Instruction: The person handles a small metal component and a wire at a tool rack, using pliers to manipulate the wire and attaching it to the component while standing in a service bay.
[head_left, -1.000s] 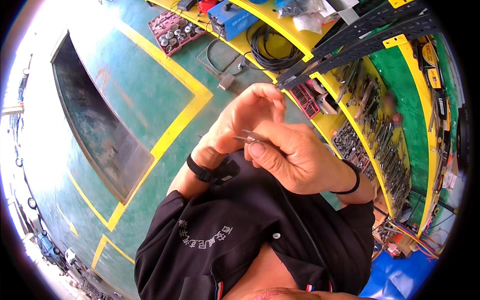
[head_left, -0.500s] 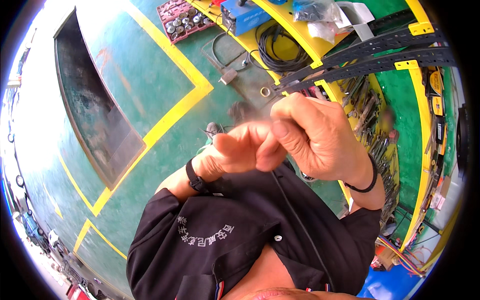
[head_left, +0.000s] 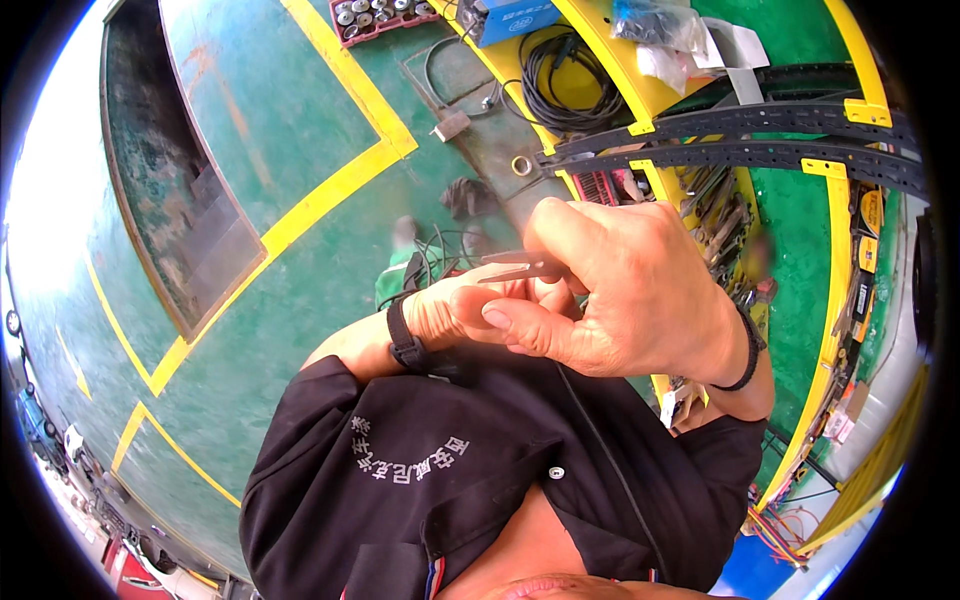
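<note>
My right hand (head_left: 635, 290) is raised in front of my chest, closed around a thin, pointed metal tool (head_left: 510, 270). Its narrow tip sticks out to the left, past my bent forefinger; the rest is hidden in the grip, so its exact kind does not show. Just behind and left of it, my left hand (head_left: 455, 308) is close against the right one. Its thumb sticks out toward the right thumb, while its fingers curl inward and are partly covered. Whether anything lies inside those fingers is hidden. Below both hands is my dark jacket (head_left: 480, 400).
Yellow shelving (head_left: 680, 85) at right carries a black cable coil (head_left: 570, 85), plastic bags (head_left: 658, 28) and many hand tools (head_left: 715, 225). Black perforated rails (head_left: 720, 150) cross it. A blue machine (head_left: 518, 18) and a red case (head_left: 385, 18) lie beyond. A floor pit (head_left: 165, 190) is at left.
The thin metal tool has come into sight in my right hand. My left hand has shifted behind the right one, and my view has tilted slightly.
</note>
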